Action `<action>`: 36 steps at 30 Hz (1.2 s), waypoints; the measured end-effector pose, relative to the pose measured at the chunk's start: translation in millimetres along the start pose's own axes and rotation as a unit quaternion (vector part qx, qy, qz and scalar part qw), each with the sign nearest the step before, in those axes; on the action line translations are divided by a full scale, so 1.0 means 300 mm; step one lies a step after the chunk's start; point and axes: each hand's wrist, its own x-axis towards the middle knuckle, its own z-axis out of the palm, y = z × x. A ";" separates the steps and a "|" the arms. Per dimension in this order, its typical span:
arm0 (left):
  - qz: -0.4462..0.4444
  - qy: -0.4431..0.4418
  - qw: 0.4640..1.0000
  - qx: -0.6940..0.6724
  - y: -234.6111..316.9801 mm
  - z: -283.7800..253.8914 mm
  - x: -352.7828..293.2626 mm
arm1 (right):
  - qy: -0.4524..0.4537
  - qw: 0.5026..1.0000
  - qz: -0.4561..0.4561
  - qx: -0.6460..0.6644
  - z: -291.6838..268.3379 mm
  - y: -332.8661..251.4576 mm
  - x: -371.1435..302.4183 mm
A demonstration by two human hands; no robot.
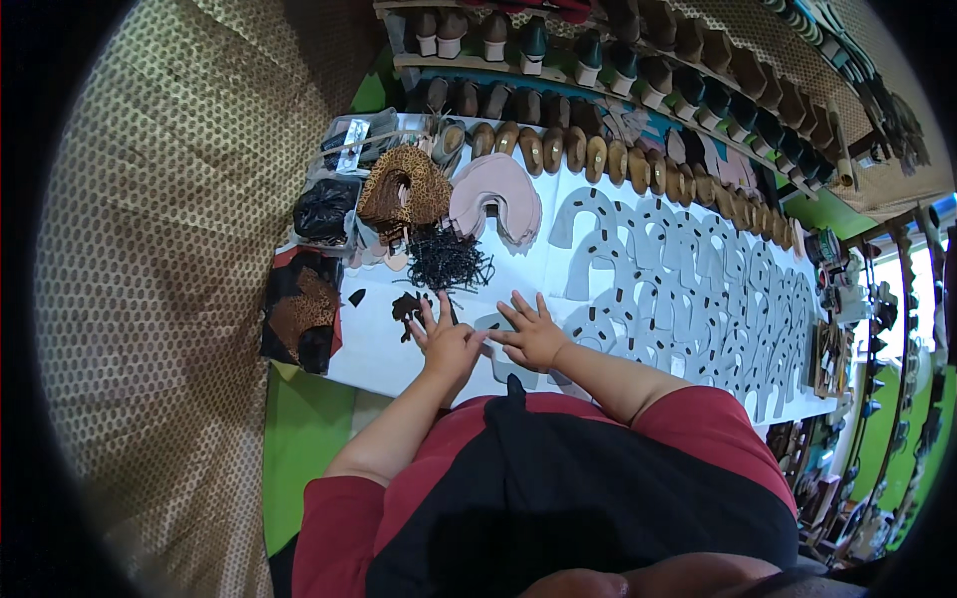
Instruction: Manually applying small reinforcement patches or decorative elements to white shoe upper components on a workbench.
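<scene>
My left hand (448, 342) reaches over the near edge of the white table, its fingers spread beside a small pile of black cut pieces (409, 307). Just to its right is my right hand (535, 340), fingers apart too. The thumbs come close together above a grey curved shoe-upper piece (511, 371), which the hands partly cover. Whether a small piece lies under the thumbs, I cannot tell. Beyond the left hand sits a heap of thin black strips (444, 259).
Many grey U-shaped uppers (688, 259) with small black patches cover the table's right side. Stacks of leopard-print (404, 189) and pale pink pieces (503, 194) stand at the back left. Brown shoe lasts (618, 162) line the far edge, below shelves of shoes (588, 60).
</scene>
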 end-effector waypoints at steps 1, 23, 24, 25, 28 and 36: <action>-0.009 0.000 1.000 -0.022 0.010 -0.007 0.009 | 0.000 1.000 0.003 0.000 0.001 0.004 -0.003; 0.048 -0.008 0.998 -0.041 0.036 -0.006 0.054 | -0.026 0.999 -0.020 -0.042 -0.011 0.022 0.003; 0.010 -0.005 0.999 -0.031 0.064 -0.026 0.044 | 0.004 1.000 -0.020 -0.019 -0.003 0.025 -0.004; -0.029 0.000 0.999 -0.020 0.079 -0.038 0.034 | 0.006 1.000 -0.020 -0.019 0.010 0.026 -0.004; -0.019 0.037 0.999 -0.014 0.070 0.008 0.021 | 0.111 0.992 -0.051 0.017 0.037 0.033 -0.003; -0.001 0.049 0.999 -0.009 0.073 0.062 0.040 | 0.104 0.992 -0.067 0.004 0.052 0.053 -0.008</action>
